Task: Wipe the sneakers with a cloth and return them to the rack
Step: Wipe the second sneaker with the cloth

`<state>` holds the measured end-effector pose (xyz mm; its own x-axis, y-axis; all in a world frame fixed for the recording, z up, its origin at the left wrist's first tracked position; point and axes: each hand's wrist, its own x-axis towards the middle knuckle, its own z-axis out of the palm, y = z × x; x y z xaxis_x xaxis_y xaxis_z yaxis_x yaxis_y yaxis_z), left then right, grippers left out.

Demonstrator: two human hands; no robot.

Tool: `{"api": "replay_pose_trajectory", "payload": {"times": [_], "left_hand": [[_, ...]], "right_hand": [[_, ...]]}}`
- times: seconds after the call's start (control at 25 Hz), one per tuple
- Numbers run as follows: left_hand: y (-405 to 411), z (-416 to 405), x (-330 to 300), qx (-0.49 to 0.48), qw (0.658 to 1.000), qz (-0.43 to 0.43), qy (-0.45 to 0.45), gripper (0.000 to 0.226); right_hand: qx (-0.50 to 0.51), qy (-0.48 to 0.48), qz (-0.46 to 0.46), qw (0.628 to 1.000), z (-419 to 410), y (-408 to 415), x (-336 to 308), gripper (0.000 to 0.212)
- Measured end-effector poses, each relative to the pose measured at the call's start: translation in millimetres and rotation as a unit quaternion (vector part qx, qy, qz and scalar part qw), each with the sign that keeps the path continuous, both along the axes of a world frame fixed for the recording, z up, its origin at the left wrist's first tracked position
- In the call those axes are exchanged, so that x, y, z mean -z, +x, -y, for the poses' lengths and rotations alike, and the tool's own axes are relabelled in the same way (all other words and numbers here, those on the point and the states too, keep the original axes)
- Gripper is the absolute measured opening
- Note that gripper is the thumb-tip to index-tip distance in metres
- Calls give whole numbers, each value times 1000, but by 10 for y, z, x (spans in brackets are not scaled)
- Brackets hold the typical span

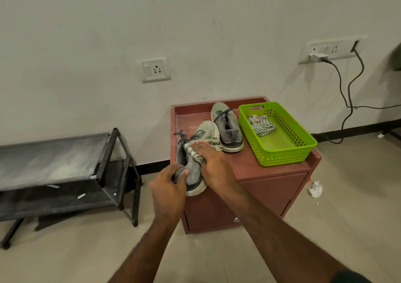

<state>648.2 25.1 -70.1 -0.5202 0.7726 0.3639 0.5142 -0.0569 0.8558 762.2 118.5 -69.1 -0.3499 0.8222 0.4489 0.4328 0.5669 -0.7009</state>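
The left hand (168, 188) is gripping the heel of a grey sneaker (195, 152) lying on its side at the front left corner of the red cabinet (269, 174), heel overhanging the front edge. The fingers are curling round the heel collar, and the hand is hiding much of it. The right hand (211, 159) is pressing a striped cloth (193, 151) against the sneaker's upper; its fingers are lying over the cloth, and whether they are pinching it or only pushing flat is hard to tell. Most of the cloth is lying hidden under that hand.

The second sneaker (227, 126) is standing upright behind, near the back edge, touching the first at the toe. A green basket (282, 154) is sitting at the right edge, holding another folded cloth (261, 125).

The black rack (104, 163) is standing on the floor left of the cabinet, its left end cut off by the frame. A crumpled white scrap (315, 189) is lying on the floor to the right.
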Motion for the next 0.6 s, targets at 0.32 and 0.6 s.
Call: {"api": "replay_pose_trajectory", "payload": {"times": [0.32, 0.6], "left_hand": [[-67, 19, 30, 10, 999, 34, -19, 13], [-249, -62, -60, 40, 997, 63, -35, 15]], "right_hand": [[-213, -264, -17, 941, 122, 742, -11, 35], [70, 26, -55, 996, -184, 408, 80, 57]]}}
